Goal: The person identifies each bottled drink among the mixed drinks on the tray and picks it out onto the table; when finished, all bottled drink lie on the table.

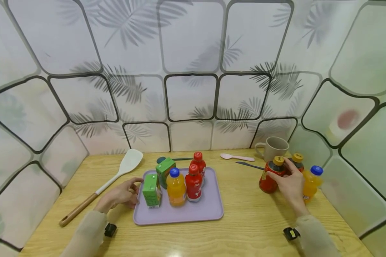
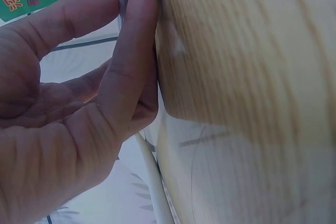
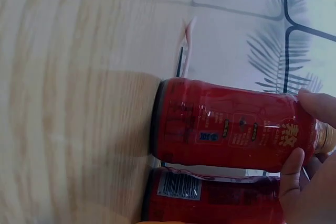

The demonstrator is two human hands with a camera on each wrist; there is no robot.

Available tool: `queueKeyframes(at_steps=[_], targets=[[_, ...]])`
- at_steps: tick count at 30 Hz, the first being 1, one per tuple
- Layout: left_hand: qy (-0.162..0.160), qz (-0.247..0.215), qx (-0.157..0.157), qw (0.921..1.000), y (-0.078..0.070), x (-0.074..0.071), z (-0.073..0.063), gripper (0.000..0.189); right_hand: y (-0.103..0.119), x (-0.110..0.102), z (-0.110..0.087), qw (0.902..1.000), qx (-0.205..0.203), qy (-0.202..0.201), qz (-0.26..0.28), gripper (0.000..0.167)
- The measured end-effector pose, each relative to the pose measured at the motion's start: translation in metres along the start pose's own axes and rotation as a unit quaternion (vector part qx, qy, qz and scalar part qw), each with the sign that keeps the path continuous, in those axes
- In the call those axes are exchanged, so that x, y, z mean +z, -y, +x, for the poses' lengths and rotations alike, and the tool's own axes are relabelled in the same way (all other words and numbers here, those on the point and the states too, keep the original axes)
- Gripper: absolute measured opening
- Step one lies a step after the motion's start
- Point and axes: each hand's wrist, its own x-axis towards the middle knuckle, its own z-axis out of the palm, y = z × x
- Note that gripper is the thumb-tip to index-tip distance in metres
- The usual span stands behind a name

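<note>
Gold-capped bottle point(image 1: 269, 181), red and upright, was well to the right of the tray point(image 1: 199, 215); whether its base fully touched the table point(image 1: 244, 228) could not be told. The right hand point(image 1: 290, 184) was clamped on its upper part, thumb and fingers on different sides. The left hand point(image 1: 123, 194) pinched the tray's left rim, well apart from the other hand. On the tray's left half stood a front carton point(image 1: 151, 192) and a rear carton point(image 1: 164, 169), both green; an orange bottle point(image 1: 176, 191) and two red-capped bottles point(image 1: 194, 185) stood near its middle. Farther right of the tray were a second gold-capped bottle point(image 1: 297, 163) and another orange bottle point(image 1: 311, 182). Behind and right of the tray were a mug point(image 1: 272, 150), a knife point(image 1: 249, 165) and a pink spoon point(image 1: 237, 157). Just behind the tray lay a dark spoon point(image 1: 181, 159); left of it, a spatula point(image 1: 131, 160).
</note>
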Motion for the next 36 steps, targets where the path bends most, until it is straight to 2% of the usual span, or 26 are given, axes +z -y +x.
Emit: queueKeyframes(at_steps=[11, 21, 26, 36], targets=[[0.001, 0.005, 0.009, 1.0, 0.0009, 0.0018, -0.0017, 0.083, 0.0005, -0.0036, 0.0061, 0.9995, 0.014, 0.024, -0.018, 0.075], [0.002, 0.007, 0.014, 0.9999, 0.0021, 0.0009, -0.0013, 0.082, -0.0001, -0.0057, 0.006, 0.9996, -0.005, 0.02, -0.022, 0.074], [-0.001, 0.003, 0.008, 1.0, 0.0003, 0.0011, -0.0017, 0.082, -0.0019, -0.0054, 0.0062, 0.9995, -0.013, 0.011, -0.027, 0.073], [0.001, 0.006, 0.005, 1.0, 0.0028, 0.0007, -0.0001, 0.083, 0.0001, -0.0063, 0.0045, 0.9991, -0.015, -0.036, 0.018, 0.057]])
